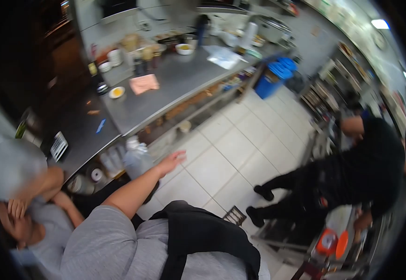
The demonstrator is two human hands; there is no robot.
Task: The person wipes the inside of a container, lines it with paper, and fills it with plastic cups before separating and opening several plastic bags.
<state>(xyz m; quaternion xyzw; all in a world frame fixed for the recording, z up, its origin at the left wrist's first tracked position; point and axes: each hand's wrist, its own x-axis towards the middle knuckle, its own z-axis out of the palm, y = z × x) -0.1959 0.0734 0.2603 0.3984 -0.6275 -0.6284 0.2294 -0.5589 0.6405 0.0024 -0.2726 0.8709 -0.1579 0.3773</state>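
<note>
My left hand [171, 163] reaches forward over the tiled floor at the end of my bare forearm. Its fingers look stretched out and apart, slightly smeared, and nothing is in them. Nearest to it is a clear plastic bag or container [137, 156], just left of my wrist and beside the counter's lower shelf. My right hand is out of view. A black apron [207, 233] covers the front of my grey shirt.
A steel counter [175, 84] carries an orange cloth [144, 84], a small dish with yellow food [116, 92] and bowls. Blue bins [275, 77] stand at its far end. A person in black [352, 163] works on the right; people in grey are close on my left.
</note>
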